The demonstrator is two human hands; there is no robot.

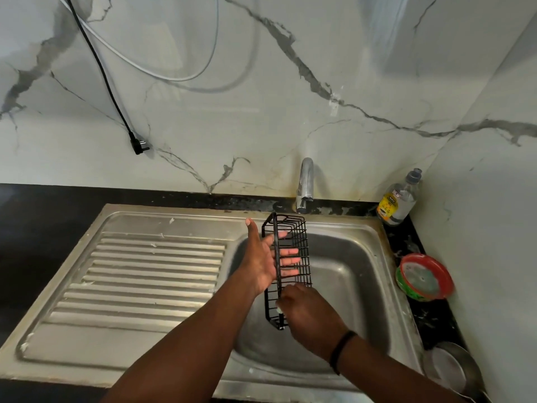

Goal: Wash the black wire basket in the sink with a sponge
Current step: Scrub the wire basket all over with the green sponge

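We hold the black wire basket [287, 269] above the bowl of the steel sink [357, 274], turned on its side so that its long axis runs from near to far, with the far end just below the spout of the chrome tap [305, 184]. Our left hand [261, 257] lies flat and open against the basket's left face, thumb pointing up and away, and the straight fingers pass behind the wires, so that we see their tips through the grid. Our right hand [308, 312] meets the basket at its near end; its fingers curl around the lower wires there and grip them, with a black band [343, 350] around the wrist. We cannot tell whether anything sits inside that hand besides the wire. The basket touches neither the basin floor nor the sink walls as far as we can see. To the left of the bowl runs the ribbed drainboard [151, 271], marked with a few pale specks. On the dark counter to the right, in the far corner, stands a clear bottle [399, 199] with a yellow label and a grey cap. Nearer on that same strip sits a round red-rimmed tub [424, 277] with a pale mass inside, and nearer still a steel dish [453, 370]. On the marble wall at the far left hangs a black plug [139, 144] on its cord, beside looping white cables [162, 74].
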